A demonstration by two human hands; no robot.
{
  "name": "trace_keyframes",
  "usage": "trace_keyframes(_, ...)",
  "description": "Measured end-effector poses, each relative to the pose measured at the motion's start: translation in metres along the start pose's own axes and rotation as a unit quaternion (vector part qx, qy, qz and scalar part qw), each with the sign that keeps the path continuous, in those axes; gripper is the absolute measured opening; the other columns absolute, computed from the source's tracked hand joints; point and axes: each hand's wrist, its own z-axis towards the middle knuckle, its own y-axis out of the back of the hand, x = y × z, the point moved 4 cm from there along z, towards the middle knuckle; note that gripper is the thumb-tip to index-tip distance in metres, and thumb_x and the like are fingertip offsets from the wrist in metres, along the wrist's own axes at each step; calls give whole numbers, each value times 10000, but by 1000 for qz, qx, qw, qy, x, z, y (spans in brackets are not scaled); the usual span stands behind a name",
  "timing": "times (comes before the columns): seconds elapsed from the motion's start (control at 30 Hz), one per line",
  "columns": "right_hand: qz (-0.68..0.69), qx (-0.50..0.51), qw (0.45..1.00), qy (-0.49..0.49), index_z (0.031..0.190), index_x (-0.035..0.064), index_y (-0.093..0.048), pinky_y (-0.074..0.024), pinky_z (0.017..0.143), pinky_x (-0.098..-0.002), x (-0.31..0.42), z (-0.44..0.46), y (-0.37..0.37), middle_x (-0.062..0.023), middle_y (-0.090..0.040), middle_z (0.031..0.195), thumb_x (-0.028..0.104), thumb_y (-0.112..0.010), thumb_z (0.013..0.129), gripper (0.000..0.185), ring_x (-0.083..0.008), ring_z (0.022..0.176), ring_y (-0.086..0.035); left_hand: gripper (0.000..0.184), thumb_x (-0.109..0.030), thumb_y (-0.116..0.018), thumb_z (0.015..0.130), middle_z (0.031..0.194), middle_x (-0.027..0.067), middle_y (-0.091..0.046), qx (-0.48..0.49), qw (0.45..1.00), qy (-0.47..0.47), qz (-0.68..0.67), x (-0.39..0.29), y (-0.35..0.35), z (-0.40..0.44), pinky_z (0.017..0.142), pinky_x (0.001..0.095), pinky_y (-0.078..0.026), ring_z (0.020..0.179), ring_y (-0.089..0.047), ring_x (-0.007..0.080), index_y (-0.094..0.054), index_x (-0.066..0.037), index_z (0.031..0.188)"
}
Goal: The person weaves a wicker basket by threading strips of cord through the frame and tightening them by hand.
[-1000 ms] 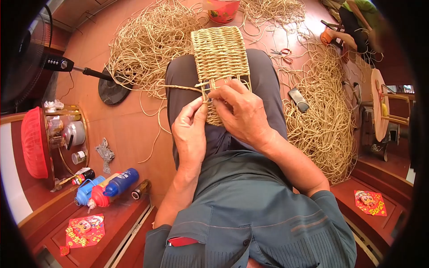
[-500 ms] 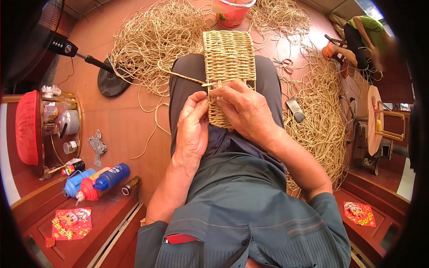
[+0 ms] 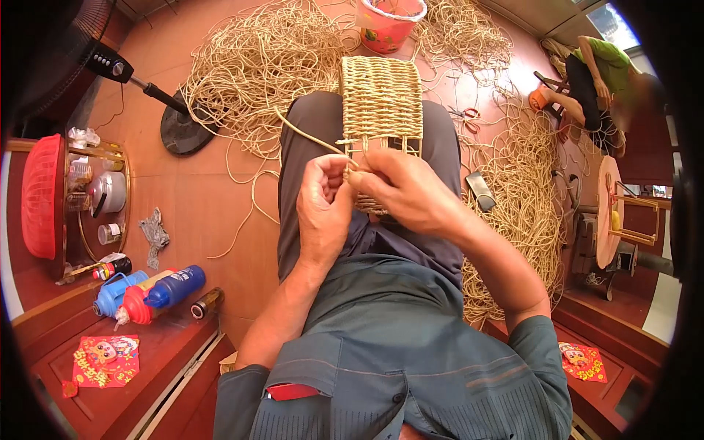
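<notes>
A basket woven from straw-coloured cord (image 3: 381, 99) lies across my lap, with a band of bare frame bars showing near its middle. My left hand (image 3: 326, 209) is at the basket's left edge, its thumb and fingers pinched on the twisted cord (image 3: 312, 138). Opposite it, my right hand (image 3: 411, 192) reaches over the lower woven part, thumb and forefinger closed on the same cord near the bars. The cord's free length slants up and left from my fingers. My fingers hide the exact spot where it meets the frame.
Loose cord heaps (image 3: 268, 70) cover the floor ahead and to the right (image 3: 524, 235). Scissors (image 3: 469, 119) and a phone (image 3: 480, 191) lie to the right. A bucket (image 3: 385, 29) stands ahead, a fan base (image 3: 183, 128) left. Another person (image 3: 609, 77) sits at far right.
My hands have come closer together at the basket's left edge, both pinching there. The cord now runs more steeply up from my fingers. The view has shifted slightly.
</notes>
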Motion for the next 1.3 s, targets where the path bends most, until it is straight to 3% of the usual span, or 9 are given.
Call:
trace_keyframes(0.13, 258, 92, 951, -145, 1041, 21, -719, -469, 604, -303, 50, -21, 50, 9, -573, 766, 376, -676, 1174, 381, -101, 666, -532, 182, -107, -766, 1119, 1042, 18, -758, -18, 998, 13, 56, -1, 4, 3, 867, 257, -589, 968, -720, 69, -680, -10, 1247)
trace_keyframes(0.27, 485, 20, 873, 51, 1059, 37, -715, -350, 520, -249, 69, -38, 111, 63, -516, 772, 420, -564, 1216, 440, -37, 604, -438, 160, -178, -737, 1147, 1066, 85, -825, -67, 973, 99, -197, 27, 7, 8, 792, 267, -621, 867, -757, 106, -700, -32, 1204)
trace_keyframes(0.33, 486, -35, 872, 53, 1183, -2, -752, -328, 522, -230, 54, -35, 118, 77, -485, 756, 406, -528, 1225, 467, -22, 603, -411, 178, -201, -745, 1140, 1073, 126, -841, -59, 969, 136, -197, 28, 10, 11, 785, 297, -664, 861, -799, 153, -693, -40, 1196)
trace_keyframes(0.47, 348, -107, 928, -76, 1197, 18, -794, -338, 577, -208, 24, -30, 92, 82, -545, 777, 296, -649, 1180, 314, -4, 652, -437, 215, -223, -760, 1131, 1074, 130, -838, -48, 969, 175, -166, 27, 14, 15, 810, 311, -681, 879, -808, 161, -687, -39, 1216)
trace_keyframes(0.63, 166, -119, 978, -38, 1226, -28, -788, -590, 829, -320, -4, -19, 46, -33, -794, 1046, 214, -742, 1122, 267, -123, 910, -709, 214, -217, -745, 1142, 1078, 114, -837, -32, 972, 152, -176, 27, 13, 14, 821, 295, -665, 889, -798, 144, -703, -30, 1237)
trace_keyframes(0.73, 72, -127, 989, -33, 1262, 4, -791, -583, 811, -324, -7, -19, 29, -73, -781, 1009, 187, -756, 1092, 252, -132, 884, -705, 226, -221, -718, 1159, 1107, 93, -833, -11, 975, 141, -173, 27, 11, 10, 851, 277, -641, 927, -783, 126, -719, -24, 1270)
trace_keyframes(0.9, -105, -128, 986, 21, 1181, 56, -768, -616, 837, -473, 1, -14, 15, -153, -762, 1048, 143, -730, 1058, 155, -383, 950, -766, 315, -263, -611, 1212, 1265, 85, -803, 54, 963, 182, -189, 15, 5, 5, 1030, 334, -596, 1127, -753, 150, -713, -13, 1373)
trace_keyframes(1.1, -233, -139, 955, 120, 1129, 74, -739, -636, 827, -477, 0, -7, 4, -127, -718, 1055, 135, -725, 1024, 122, -356, 966, -766, 341, -225, -543, 1226, 1404, 90, -755, 45, 911, 243, -329, 33, 4, 7, 1213, 384, -495, 1328, -682, 178, -684, -7, 1447)
trace_keyframes(1.3, -324, -73, 938, 96, 1005, 54, -672, -625, 798, -491, -1, 4, -1, -120, -682, 1003, 195, -709, 1050, 152, -364, 924, -746, 270, -228, -577, 1216, 1287, 55, -767, 53, 928, 220, -297, 31, 6, 7, 1153, 356, -507, 1233, -686, 143, -704, -27, 1343)
